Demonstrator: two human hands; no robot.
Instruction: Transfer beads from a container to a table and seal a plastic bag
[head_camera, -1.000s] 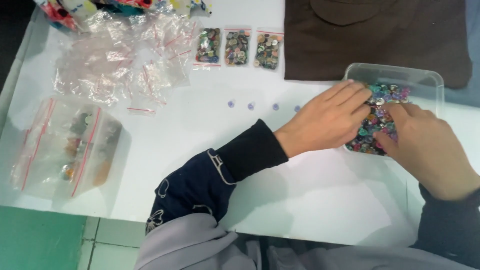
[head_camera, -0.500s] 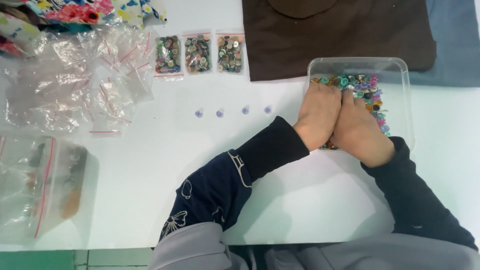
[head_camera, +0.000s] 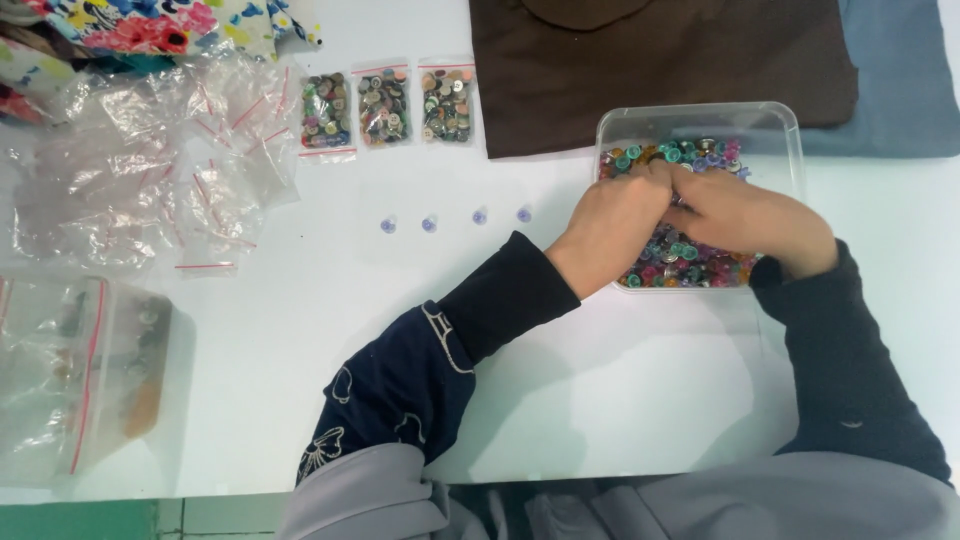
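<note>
Left hand (head_camera: 610, 225): I see it curled in the tub (head_camera: 700, 120), fingers buried among buttons (head_camera: 690, 265) — sifting.
Right hand (head_camera: 745, 220): pressed beside it — grip hidden, cannot tell.

This looks like a small craft or sewing workroom where buttons are sorted and packed. On a white counter (head_camera: 330, 300), a clear tub (head_camera: 700, 125) at 2 o'clock brims with mixed coloured buttons (head_camera: 680, 265); three small filled bags (head_camera: 385, 105) lie in a row at 11 o'clock, beside a heap of empty zip bags (head_camera: 150, 170) at 10 o'clock. Folded brown cloth (head_camera: 660, 60), blue cloth (head_camera: 900, 90) and floral fabric (head_camera: 150, 25) lie along the far edge, around 12 o'clock.
</note>
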